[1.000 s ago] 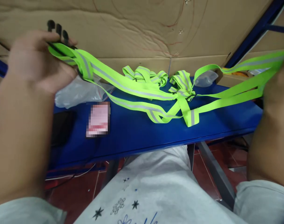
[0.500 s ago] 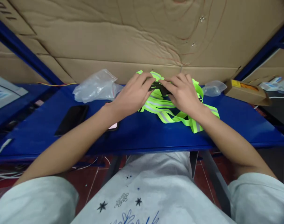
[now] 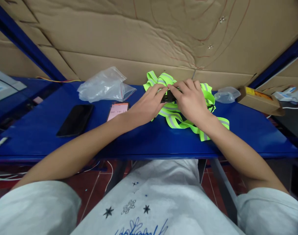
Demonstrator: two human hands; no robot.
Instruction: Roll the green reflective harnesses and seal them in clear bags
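A neon-yellow reflective strap harness [image 3: 178, 119] lies bunched on the blue table [image 3: 149, 140], near its back edge. My left hand [image 3: 146, 106] and my right hand [image 3: 190, 101] meet over the bundle. Both pinch a small black buckle [image 3: 169, 96] between their fingertips, the left from the left side and the right from the right. The fingers of each hand are curled round the buckle. Loops of strap stick out behind the hands and trail off to the right under my right wrist.
A clear plastic bag [image 3: 103, 86] lies left of the straps, a black phone [image 3: 75, 119] and a lit phone [image 3: 117, 111] nearer me. A smaller plastic bag [image 3: 226, 94] and a cardboard box [image 3: 260, 99] sit at the right. Cardboard [image 3: 139, 36] backs the table.
A second ago my hands were spread wide, stretching the straps apart. They have since come together over the bundle on the table and now pinch the black buckle.
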